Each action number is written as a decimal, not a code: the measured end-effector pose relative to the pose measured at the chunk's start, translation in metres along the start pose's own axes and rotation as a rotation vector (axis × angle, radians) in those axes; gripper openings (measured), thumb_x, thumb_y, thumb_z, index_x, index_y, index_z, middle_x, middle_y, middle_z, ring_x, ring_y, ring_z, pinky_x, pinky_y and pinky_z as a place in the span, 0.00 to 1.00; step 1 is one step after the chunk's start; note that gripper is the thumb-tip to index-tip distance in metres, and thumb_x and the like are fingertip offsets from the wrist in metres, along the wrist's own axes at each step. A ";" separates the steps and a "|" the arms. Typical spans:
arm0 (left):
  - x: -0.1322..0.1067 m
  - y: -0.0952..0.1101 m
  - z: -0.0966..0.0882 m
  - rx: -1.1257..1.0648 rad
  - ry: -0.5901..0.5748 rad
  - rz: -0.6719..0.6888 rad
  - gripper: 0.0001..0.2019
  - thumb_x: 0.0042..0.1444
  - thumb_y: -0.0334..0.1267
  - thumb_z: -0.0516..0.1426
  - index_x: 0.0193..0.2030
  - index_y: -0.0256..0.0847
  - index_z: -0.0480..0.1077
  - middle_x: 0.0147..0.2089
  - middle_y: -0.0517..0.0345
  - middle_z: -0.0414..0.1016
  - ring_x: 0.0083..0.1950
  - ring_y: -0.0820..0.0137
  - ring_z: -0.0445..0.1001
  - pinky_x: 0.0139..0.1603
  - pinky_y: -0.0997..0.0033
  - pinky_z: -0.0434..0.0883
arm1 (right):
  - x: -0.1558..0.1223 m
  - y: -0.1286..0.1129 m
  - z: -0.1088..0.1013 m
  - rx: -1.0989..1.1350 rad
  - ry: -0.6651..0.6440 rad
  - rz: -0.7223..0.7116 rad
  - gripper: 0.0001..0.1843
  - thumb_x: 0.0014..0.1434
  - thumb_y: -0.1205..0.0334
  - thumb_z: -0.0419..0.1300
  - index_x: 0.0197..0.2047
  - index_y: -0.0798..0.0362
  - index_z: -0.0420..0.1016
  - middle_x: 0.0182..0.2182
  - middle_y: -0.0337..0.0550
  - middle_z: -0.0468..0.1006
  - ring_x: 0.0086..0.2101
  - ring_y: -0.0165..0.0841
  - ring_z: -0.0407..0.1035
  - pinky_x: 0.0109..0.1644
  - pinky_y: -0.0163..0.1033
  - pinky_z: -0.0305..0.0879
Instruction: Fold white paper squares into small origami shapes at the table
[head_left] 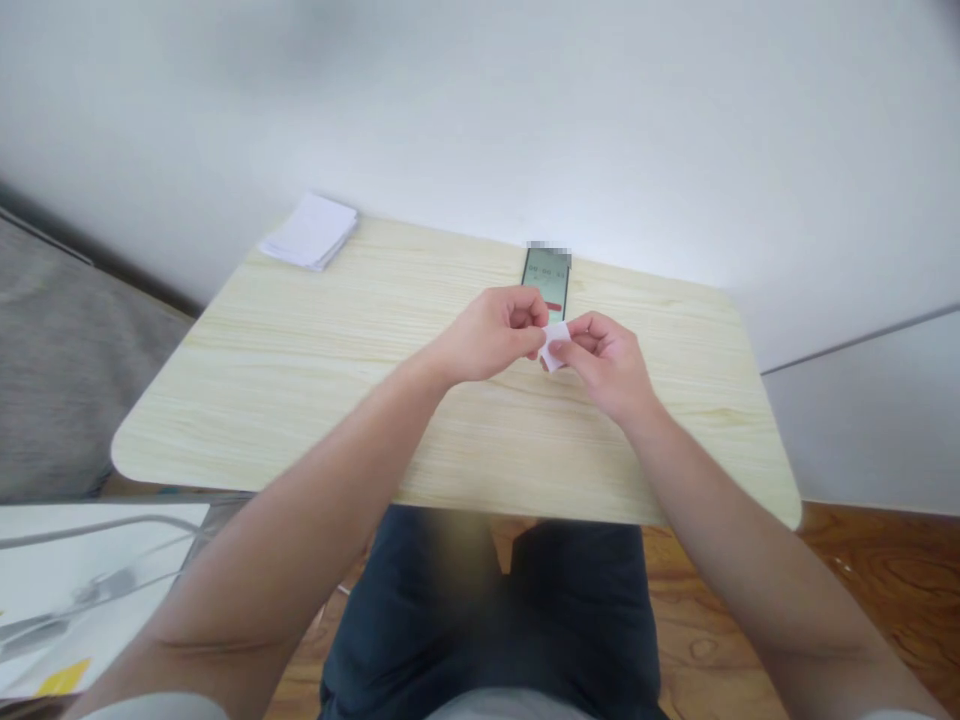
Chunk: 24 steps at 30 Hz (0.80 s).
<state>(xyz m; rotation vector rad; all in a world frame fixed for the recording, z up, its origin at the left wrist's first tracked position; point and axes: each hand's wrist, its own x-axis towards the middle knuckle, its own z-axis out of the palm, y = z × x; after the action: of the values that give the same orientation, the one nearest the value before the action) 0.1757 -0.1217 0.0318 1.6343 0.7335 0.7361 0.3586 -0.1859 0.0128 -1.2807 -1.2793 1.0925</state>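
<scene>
A small folded piece of white paper (555, 346) is held up over the table between my two hands. My left hand (501, 332) pinches its left edge between thumb and fingers. From the other side my right hand (604, 360) grips it, with the thumb lying across its face. Just beyond the hands a phone (546, 275) lies on the table, showing a timer on its screen. Its lower end is partly hidden behind my fingers and the paper.
The pale wood-grain table (360, 400) stands against a white wall (480, 120). A stack of white paper sheets (311, 232) rests at its far left corner. Lower left, cables (112, 528) lie over a white surface. A grey fabric surface (67, 370) is left of the table.
</scene>
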 end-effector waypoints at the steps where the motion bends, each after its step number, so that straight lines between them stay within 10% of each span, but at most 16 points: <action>1: 0.008 -0.004 -0.002 -0.060 -0.002 0.000 0.04 0.53 0.27 0.60 0.33 0.38 0.70 0.27 0.61 0.75 0.29 0.73 0.75 0.31 0.73 0.68 | 0.008 0.002 -0.001 0.040 -0.012 -0.006 0.07 0.57 0.61 0.69 0.36 0.51 0.75 0.29 0.38 0.83 0.30 0.34 0.78 0.38 0.41 0.73; 9: 0.010 -0.030 0.001 -0.447 0.015 -0.011 0.08 0.55 0.33 0.65 0.36 0.38 0.69 0.27 0.60 0.78 0.29 0.73 0.77 0.34 0.74 0.72 | 0.021 0.020 -0.009 0.279 -0.128 0.090 0.12 0.57 0.59 0.71 0.41 0.48 0.72 0.29 0.36 0.84 0.28 0.35 0.79 0.36 0.43 0.77; 24: 0.009 -0.028 -0.001 -0.539 -0.030 0.006 0.02 0.58 0.27 0.61 0.36 0.36 0.74 0.30 0.57 0.79 0.33 0.68 0.80 0.37 0.69 0.73 | 0.019 0.018 -0.011 0.292 -0.194 0.036 0.05 0.62 0.61 0.69 0.41 0.49 0.78 0.34 0.41 0.85 0.32 0.35 0.80 0.38 0.42 0.78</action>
<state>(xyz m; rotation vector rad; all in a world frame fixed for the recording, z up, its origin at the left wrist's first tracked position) 0.1780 -0.1090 0.0055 1.1533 0.4550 0.8267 0.3727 -0.1670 -0.0033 -1.0010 -1.1879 1.4004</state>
